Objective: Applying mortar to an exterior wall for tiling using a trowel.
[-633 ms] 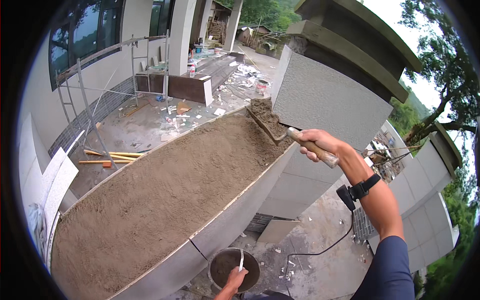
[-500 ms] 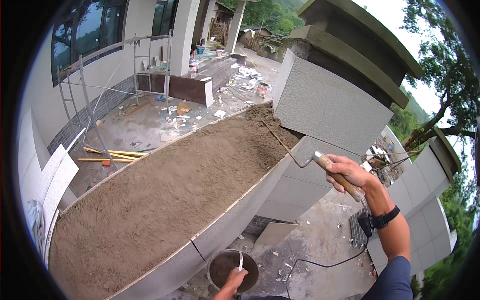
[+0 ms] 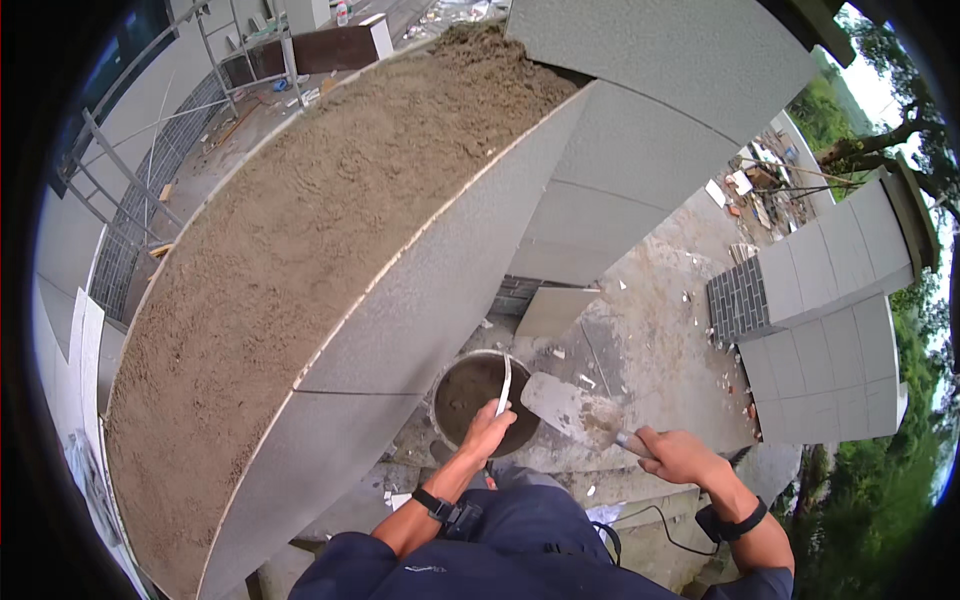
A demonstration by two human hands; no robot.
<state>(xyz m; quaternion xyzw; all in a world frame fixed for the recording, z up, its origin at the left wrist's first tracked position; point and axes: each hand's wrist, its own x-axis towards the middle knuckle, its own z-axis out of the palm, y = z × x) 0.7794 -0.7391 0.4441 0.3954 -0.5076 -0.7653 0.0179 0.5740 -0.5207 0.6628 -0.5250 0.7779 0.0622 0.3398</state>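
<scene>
Metal trowel (image 3: pixel 568 407) gripped w/ R hand (image 3: pixel 682 457); L hand (image 3: pixel 487 431) clasps 1 bucket handle (image 3: pixel 505 380).

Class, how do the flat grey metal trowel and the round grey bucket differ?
The flat grey metal trowel has a broad blade; the round grey bucket is an open container. The right hand holds the trowel; the left hand grips the bucket's pale curved handle. Both show brownish material.

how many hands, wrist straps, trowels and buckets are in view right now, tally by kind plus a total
Hands: 2 (left hand, right hand)
Wrist straps: 2 (left strap, right strap)
Trowels: 1 (trowel, held in the right hand)
Buckets: 1 (bucket)
Total: 6
</scene>
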